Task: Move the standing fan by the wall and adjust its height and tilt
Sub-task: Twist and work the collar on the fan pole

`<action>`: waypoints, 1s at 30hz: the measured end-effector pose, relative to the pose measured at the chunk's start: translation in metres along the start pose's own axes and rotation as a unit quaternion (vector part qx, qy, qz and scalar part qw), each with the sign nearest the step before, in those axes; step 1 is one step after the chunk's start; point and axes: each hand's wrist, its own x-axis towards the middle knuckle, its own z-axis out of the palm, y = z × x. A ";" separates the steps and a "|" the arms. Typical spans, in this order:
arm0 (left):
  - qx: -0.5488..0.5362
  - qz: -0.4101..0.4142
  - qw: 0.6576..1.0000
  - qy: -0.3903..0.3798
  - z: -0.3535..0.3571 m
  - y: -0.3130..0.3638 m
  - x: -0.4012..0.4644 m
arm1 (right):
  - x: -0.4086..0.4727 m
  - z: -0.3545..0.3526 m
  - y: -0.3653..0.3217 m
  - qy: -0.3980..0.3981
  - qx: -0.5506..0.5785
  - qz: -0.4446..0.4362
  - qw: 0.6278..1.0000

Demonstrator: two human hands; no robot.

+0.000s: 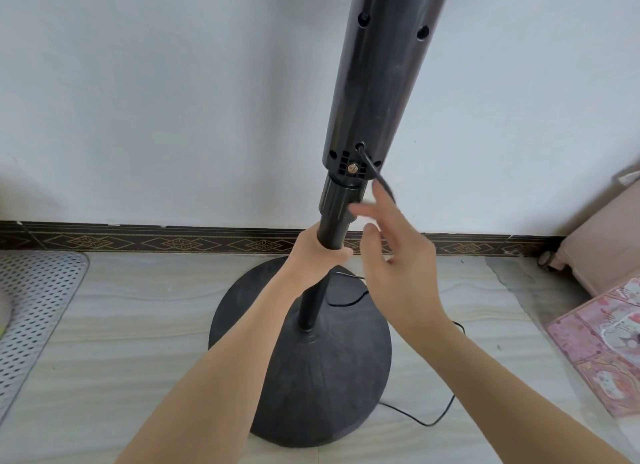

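A perforated grey mat [33, 311] lies left of the standing fan [372, 93], a pink cartoon-printed mat [602, 349] to its right, and a patterned skirting board [138, 242] runs behind it under the white wall [156, 100]. The fan is black and dusty, with a round base [311, 377] on the floor and a thin cord [415, 417] trailing from it. The left hand [317, 252] grips the pole [313, 301] just below the height collar [337, 200]; the right hand [398, 256], fingers spread and blurred, is beside the collar holding nothing.

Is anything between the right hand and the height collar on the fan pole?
Nothing solid blocks it. The right hand is open beside the collar, fingers apart from it. Only the power cord hangs behind them. The left hand grips the pole below.
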 end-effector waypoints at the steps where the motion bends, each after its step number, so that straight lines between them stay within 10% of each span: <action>1: -0.005 0.000 1.000 0.003 0.002 -0.001 0.000 | 0.004 -0.003 0.000 0.010 -0.006 0.018 1.000; 13: -0.082 0.017 0.973 0.217 0.036 0.001 -0.007 | 0.059 0.038 -0.016 -0.005 0.094 0.180 0.979; 22: -0.020 -0.006 0.997 0.068 0.013 -0.007 -0.015 | 0.084 -0.008 0.006 -0.358 0.143 0.098 0.917; 30: 0.037 0.042 0.988 0.145 0.027 -0.007 -0.013 | 0.041 0.037 -0.006 0.045 0.164 0.112 0.979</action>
